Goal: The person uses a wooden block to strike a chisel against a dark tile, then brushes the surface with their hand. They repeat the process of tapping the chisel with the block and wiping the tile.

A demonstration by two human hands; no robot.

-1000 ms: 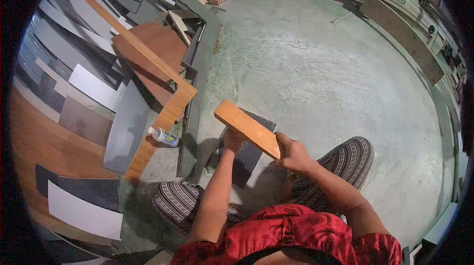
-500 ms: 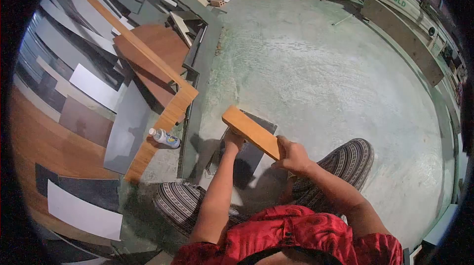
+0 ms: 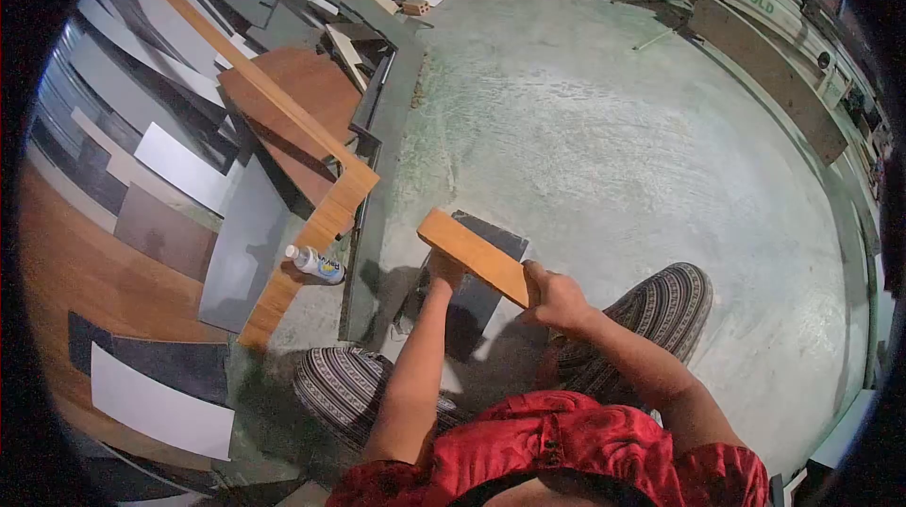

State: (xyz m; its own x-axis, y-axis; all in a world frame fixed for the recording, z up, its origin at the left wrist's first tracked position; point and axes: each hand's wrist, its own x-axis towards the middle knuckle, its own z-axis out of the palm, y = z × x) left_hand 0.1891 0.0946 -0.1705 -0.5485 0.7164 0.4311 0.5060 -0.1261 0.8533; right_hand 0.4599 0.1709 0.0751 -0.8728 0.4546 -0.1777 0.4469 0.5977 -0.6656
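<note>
The wooden block (image 3: 477, 256) is grasped at its near end by the right hand (image 3: 559, 299) above the dark slab (image 3: 472, 311); whether it is gripped underneath by the left hand (image 3: 445, 269) cannot be told, so it might be dropped if that end slips.

The block (image 3: 478, 256) is long, orange-brown and flat-faced, held aslant between the left hand (image 3: 447, 269), partly hidden under its far half, and the right hand (image 3: 559, 300), clasping its near end.
</note>
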